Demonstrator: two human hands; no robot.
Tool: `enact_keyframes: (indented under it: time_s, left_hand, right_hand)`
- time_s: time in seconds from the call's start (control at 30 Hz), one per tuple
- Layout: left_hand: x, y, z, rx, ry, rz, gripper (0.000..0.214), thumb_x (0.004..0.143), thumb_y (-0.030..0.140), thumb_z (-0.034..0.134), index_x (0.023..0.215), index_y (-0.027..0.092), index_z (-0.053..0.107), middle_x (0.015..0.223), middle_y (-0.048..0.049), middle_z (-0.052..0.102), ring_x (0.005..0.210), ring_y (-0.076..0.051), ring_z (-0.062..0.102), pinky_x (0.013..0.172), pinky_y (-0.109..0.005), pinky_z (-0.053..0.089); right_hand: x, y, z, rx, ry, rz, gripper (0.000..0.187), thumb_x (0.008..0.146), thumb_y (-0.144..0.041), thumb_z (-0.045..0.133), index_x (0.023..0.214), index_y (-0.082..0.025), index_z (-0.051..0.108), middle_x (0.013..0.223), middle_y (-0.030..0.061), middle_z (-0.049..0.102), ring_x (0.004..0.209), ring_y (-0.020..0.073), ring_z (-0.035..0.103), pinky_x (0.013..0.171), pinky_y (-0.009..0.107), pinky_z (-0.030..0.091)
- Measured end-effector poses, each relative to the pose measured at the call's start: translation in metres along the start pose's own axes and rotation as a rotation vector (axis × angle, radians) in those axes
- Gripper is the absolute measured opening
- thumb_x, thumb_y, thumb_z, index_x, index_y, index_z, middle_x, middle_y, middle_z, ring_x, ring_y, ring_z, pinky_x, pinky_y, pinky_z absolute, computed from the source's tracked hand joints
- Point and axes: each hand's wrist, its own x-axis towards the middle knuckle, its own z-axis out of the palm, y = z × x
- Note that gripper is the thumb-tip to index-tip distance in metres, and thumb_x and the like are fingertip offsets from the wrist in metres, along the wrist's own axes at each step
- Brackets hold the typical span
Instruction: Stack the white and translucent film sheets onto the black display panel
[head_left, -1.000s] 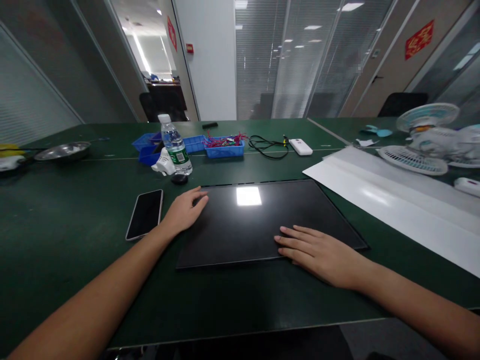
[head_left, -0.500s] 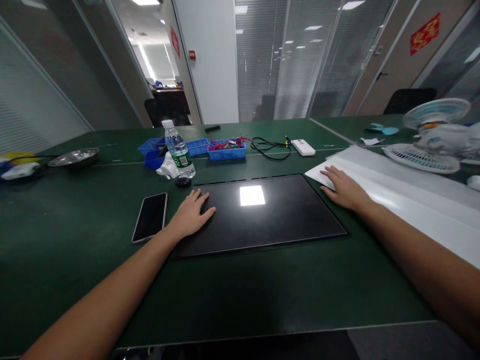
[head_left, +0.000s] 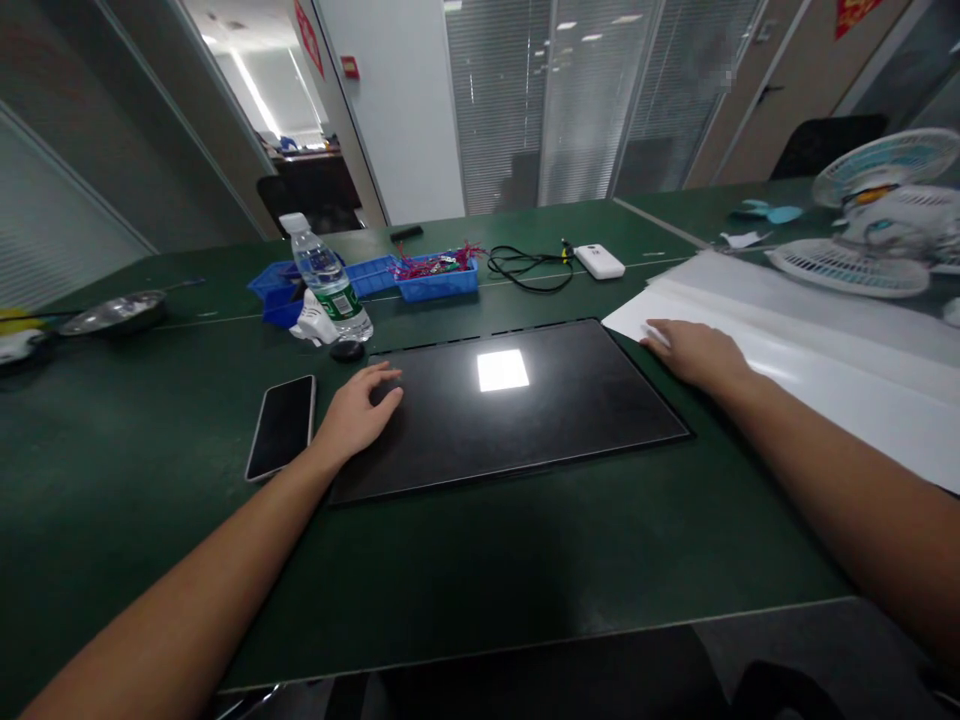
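Note:
A flat black display panel (head_left: 517, 430) lies face up on the green table, reflecting a bright square of light. My left hand (head_left: 360, 408) is at its left edge, thumb and fingers apart, holding nothing. To the right of the panel, my right hand (head_left: 694, 352) pinches the near left edge of a white sheet (head_left: 817, 400), which bends up slightly at the fingertips. A phone (head_left: 281, 428) with a dark screen lies left of my left hand.
Behind the panel stand a water bottle (head_left: 330, 285), a crumpled white tissue (head_left: 313, 320), a black mouse-like object (head_left: 347, 351) and blue trays (head_left: 439, 287) with wires. A black cable (head_left: 529, 275) and a white box (head_left: 600, 262) lie farther right. A fan (head_left: 885, 225) lies at the far right.
My right hand's fingers have closed on the sheet's edge from a spread pose. My left hand has lifted its fingers slightly and curled them. The view has tilted down a little.

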Motion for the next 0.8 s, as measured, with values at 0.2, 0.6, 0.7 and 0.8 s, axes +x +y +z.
enact_keyframes:
  time_s: [0.2,0.6,0.7,0.8]
  left_hand:
    - [0.000,0.001,-0.001,0.002,-0.006,0.022,0.048,0.099,0.050,0.061,0.132,0.021,0.080,0.160,-0.0127,0.067,0.147,-0.037,0.064,0.128,-0.058,0.047]
    - [-0.003,0.009,-0.004,0.012,-0.041,0.063,0.044,0.099,0.049,0.059,0.126,0.022,0.082,0.157,-0.0129,0.069,0.145,-0.036,0.066,0.127,-0.057,0.048]
    - [-0.003,0.008,-0.003,0.011,-0.042,0.067,0.044,0.099,0.050,0.059,0.125,0.023,0.083,0.157,-0.0121,0.069,0.145,-0.036,0.066,0.127,-0.057,0.048]
    - [-0.002,0.006,-0.003,0.009,-0.039,0.077,0.044,0.098,0.050,0.059,0.124,0.022,0.083,0.156,-0.0125,0.069,0.144,-0.036,0.066,0.128,-0.058,0.048]
  right_hand:
    - [-0.002,-0.006,0.000,0.011,0.010,0.006,0.067,0.113,-0.057,0.036,0.162,-0.019,0.063,0.149,0.0212,0.071,0.124,0.0456,0.072,0.097,0.061,0.058]
    - [-0.002,-0.010,0.003,0.069,0.042,0.051,0.063,0.113,-0.051,0.039,0.164,-0.020,0.059,0.158,0.0215,0.064,0.129,0.0437,0.069,0.100,0.061,0.059]
    - [-0.003,-0.012,0.004,0.072,0.064,0.074,0.063,0.112,-0.049,0.042,0.165,-0.019,0.058,0.157,0.0220,0.064,0.129,0.0436,0.069,0.101,0.061,0.058]
    - [-0.004,-0.013,0.001,0.059,0.092,0.081,0.060,0.111,-0.045,0.045,0.163,-0.019,0.060,0.153,0.0212,0.067,0.127,0.0431,0.070,0.100,0.059,0.058]
